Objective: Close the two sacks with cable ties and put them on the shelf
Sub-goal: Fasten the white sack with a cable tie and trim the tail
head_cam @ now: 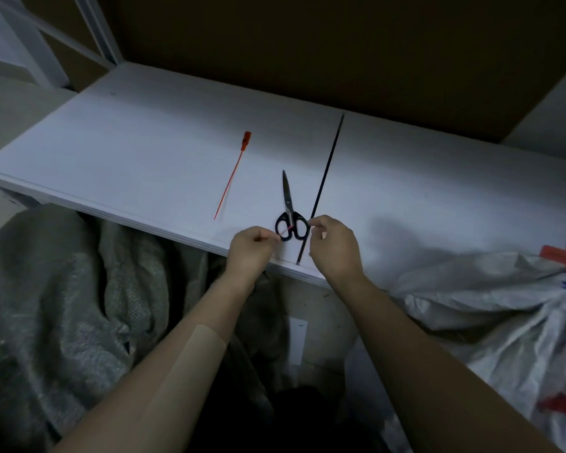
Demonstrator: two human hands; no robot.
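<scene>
My left hand point(250, 248) and my right hand point(335, 246) hover over the front edge of the white shelf board point(144, 142), both pinched. A short piece of red cable tie point(285, 231) runs from my left fingertips toward my right fingertips, over the scissors' handles. Another red cable tie point(232, 174) lies loose on the board to the left. A grey woven sack point(62, 305) slumps below the board at the left. A white sack point(504, 305) with red and blue print leans at the right, a red tie tag point(561, 256) at its neck.
Black-handled scissors point(290, 210) lie closed on the board, blades pointing away. A thin dark gap point(327, 171) divides the board into two panels. Brown back wall behind; white frame uprights point(89, 34) at far left. A cardboard box point(307, 338) sits below between the sacks.
</scene>
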